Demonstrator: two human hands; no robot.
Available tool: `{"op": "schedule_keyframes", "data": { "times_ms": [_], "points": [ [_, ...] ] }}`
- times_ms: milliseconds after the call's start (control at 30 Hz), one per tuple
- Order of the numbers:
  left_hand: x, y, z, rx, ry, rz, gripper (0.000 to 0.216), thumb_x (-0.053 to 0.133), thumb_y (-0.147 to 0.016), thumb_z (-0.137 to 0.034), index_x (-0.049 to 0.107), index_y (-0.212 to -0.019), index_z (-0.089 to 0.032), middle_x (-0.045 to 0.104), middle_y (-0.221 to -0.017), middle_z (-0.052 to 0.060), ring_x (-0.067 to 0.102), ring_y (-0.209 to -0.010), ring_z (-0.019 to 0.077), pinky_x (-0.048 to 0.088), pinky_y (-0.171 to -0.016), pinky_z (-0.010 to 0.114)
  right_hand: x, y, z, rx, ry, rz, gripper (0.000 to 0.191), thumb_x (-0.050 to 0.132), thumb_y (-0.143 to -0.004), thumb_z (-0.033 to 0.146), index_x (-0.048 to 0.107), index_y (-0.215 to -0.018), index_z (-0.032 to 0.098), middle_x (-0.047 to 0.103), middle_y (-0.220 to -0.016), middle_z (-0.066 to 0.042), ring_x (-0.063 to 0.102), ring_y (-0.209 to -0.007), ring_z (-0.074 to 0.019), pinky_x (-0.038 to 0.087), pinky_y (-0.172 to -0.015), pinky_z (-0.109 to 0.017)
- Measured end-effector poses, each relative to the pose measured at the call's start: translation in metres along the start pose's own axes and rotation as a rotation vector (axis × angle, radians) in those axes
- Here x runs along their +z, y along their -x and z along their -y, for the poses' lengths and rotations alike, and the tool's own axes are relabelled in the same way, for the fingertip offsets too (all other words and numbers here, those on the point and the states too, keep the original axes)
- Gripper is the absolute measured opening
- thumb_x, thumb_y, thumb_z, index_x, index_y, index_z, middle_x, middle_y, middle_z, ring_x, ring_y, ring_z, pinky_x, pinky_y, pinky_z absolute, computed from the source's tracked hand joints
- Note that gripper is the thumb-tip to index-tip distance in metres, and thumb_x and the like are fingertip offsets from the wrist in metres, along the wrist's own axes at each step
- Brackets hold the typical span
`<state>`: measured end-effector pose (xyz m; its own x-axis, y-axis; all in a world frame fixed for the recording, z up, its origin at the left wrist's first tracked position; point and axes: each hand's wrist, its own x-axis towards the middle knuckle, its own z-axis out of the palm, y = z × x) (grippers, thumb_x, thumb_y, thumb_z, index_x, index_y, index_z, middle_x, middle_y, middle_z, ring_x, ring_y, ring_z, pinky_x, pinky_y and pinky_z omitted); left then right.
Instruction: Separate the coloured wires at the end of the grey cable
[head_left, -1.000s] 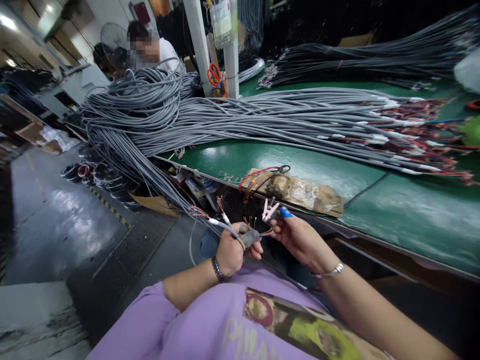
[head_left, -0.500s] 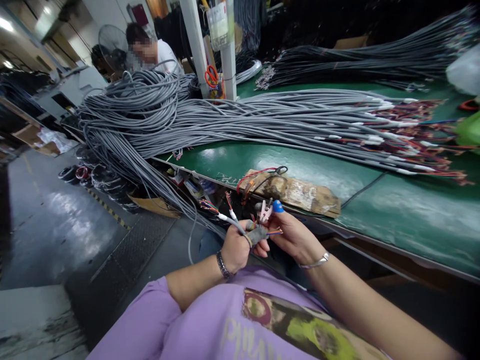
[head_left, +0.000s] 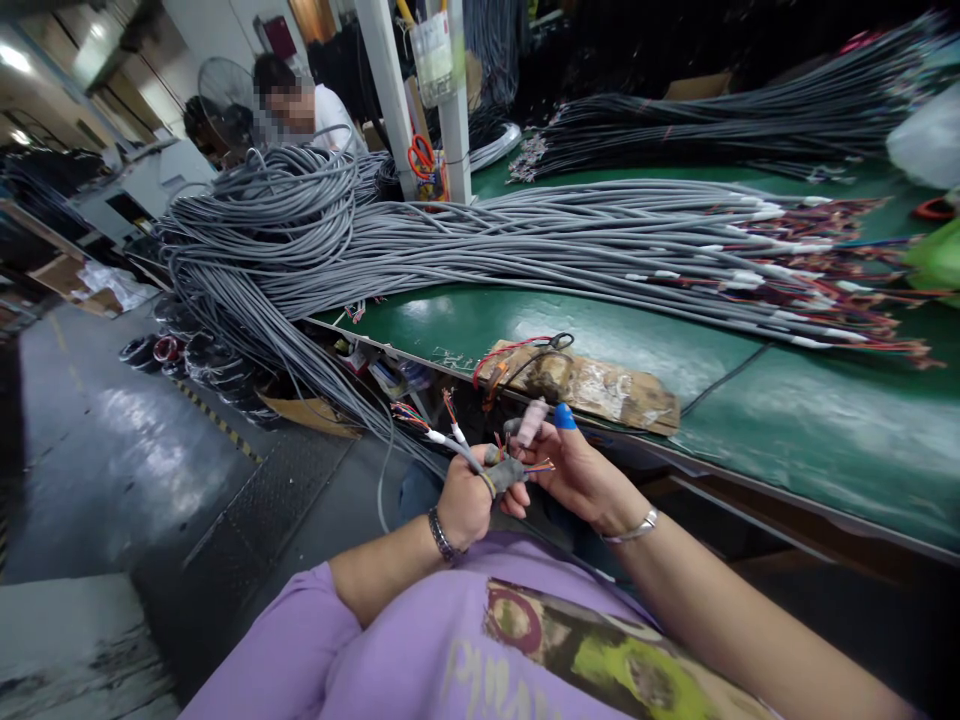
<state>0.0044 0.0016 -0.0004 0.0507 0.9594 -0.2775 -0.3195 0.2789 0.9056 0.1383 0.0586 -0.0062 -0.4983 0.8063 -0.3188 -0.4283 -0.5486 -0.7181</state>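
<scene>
My left hand (head_left: 463, 505) is closed round the ends of a few grey cables (head_left: 450, 445), whose thin coloured wires fan out past a taped thumb. My right hand (head_left: 576, 474) sits just to the right and pinches a small pink clip tool (head_left: 531, 422) against those wire ends; its forefinger wears a blue cap (head_left: 564, 415). Both hands hover in front of my chest, below the edge of the green bench (head_left: 750, 420). The cables in my left hand run up and left into the hanging strands.
A big heap of grey cables (head_left: 465, 235) with stripped coloured ends lies across the bench and spills off its left edge. A taped cardboard pad (head_left: 600, 385) with red and black leads sits at the near edge. Another person (head_left: 296, 100) sits far left. White posts (head_left: 454, 100) stand behind.
The pink clip in my right hand has gone from spread open to closed and turned. Both hands have drifted slightly, staying together at the wire ends.
</scene>
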Motion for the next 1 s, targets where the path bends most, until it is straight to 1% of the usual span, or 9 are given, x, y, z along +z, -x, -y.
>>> {"op": "schedule_keyframes", "data": {
  "times_ms": [167,300,500,567,633,733,800,900,1000],
  "points": [
    [-0.007,0.006,0.009,-0.027,-0.057,0.025,0.045,0.073,-0.065,-0.055,0.058,-0.068,-0.013,0.062,-0.053,0.002,0.053,-0.038,0.0098,0.040,-0.038,0.020,-0.009,0.015,0.007,0.108,0.162,0.125,0.050,0.073,-0.064,0.066,0.066,-0.075,0.018,0.064,-0.074,-0.004,0.057,-0.065,-0.0157,0.048,-0.065,-0.030],
    [-0.010,0.008,0.013,-0.056,-0.168,0.084,0.044,0.070,-0.070,-0.055,0.058,-0.067,-0.013,0.063,-0.055,0.003,0.055,-0.041,0.0104,0.042,-0.043,0.021,-0.005,0.021,0.009,0.037,0.387,0.137,0.039,0.082,-0.062,0.050,0.064,-0.071,0.016,0.063,-0.065,-0.001,0.053,-0.059,-0.0129,0.043,-0.061,-0.028],
    [-0.010,0.008,0.006,-0.182,-0.324,0.261,0.045,0.071,-0.068,-0.055,0.059,-0.061,-0.013,0.060,-0.051,0.004,0.056,-0.041,0.0111,0.043,-0.042,0.021,-0.002,0.027,0.006,-0.062,0.622,0.143,0.039,0.077,-0.067,0.053,0.064,-0.068,0.016,0.063,-0.062,0.000,0.052,-0.057,-0.0128,0.042,-0.059,-0.027],
    [-0.010,0.007,0.006,-0.188,-0.308,0.237,0.045,0.070,-0.067,-0.056,0.059,-0.064,-0.013,0.061,-0.052,0.003,0.056,-0.041,0.0113,0.042,-0.041,0.021,-0.007,0.028,0.006,-0.097,0.638,0.127,0.039,0.075,-0.069,0.054,0.066,-0.071,0.016,0.064,-0.065,-0.001,0.054,-0.061,-0.0136,0.044,-0.062,-0.028],
    [-0.010,0.006,0.007,-0.152,-0.257,0.152,0.045,0.070,-0.068,-0.057,0.058,-0.067,-0.014,0.061,-0.053,0.002,0.056,-0.040,0.0110,0.041,-0.040,0.020,-0.015,0.029,0.006,-0.113,0.592,0.068,0.042,0.073,-0.069,0.058,0.068,-0.075,0.017,0.066,-0.071,-0.003,0.055,-0.065,-0.0148,0.046,-0.065,-0.028],
    [-0.010,0.005,0.010,-0.082,-0.179,0.009,0.045,0.068,-0.069,-0.057,0.055,-0.065,-0.014,0.061,-0.053,0.002,0.056,-0.041,0.0100,0.039,-0.040,0.018,-0.021,0.032,0.002,-0.071,0.484,0.002,0.047,0.075,-0.066,0.060,0.067,-0.082,0.017,0.066,-0.079,-0.005,0.057,-0.069,-0.0155,0.048,-0.066,-0.029],
    [-0.009,0.004,0.011,-0.058,-0.141,-0.041,0.045,0.068,-0.070,-0.057,0.054,-0.067,-0.015,0.061,-0.054,0.001,0.056,-0.041,0.0099,0.038,-0.040,0.018,-0.019,0.034,-0.003,-0.056,0.442,-0.007,0.045,0.079,-0.064,0.055,0.066,-0.084,0.017,0.065,-0.079,-0.004,0.055,-0.067,-0.0145,0.047,-0.063,-0.028],
    [-0.008,0.004,0.012,-0.055,-0.114,-0.044,0.045,0.069,-0.069,-0.058,0.055,-0.071,-0.015,0.062,-0.055,0.001,0.056,-0.042,0.0103,0.040,-0.041,0.019,-0.008,0.035,-0.013,-0.133,0.395,-0.077,0.038,0.078,-0.067,0.052,0.063,-0.077,0.018,0.061,-0.066,0.000,0.051,-0.059,-0.0124,0.043,-0.058,-0.026],
    [-0.008,0.007,0.010,-0.077,-0.126,0.041,0.046,0.070,-0.069,-0.057,0.058,-0.068,-0.013,0.064,-0.056,0.003,0.058,-0.044,0.0115,0.043,-0.044,0.020,0.004,0.035,-0.015,-0.173,0.400,-0.082,0.036,0.075,-0.069,0.053,0.061,-0.070,0.020,0.059,-0.059,0.000,0.049,-0.054,-0.0128,0.042,-0.055,-0.028]
  ]
}}
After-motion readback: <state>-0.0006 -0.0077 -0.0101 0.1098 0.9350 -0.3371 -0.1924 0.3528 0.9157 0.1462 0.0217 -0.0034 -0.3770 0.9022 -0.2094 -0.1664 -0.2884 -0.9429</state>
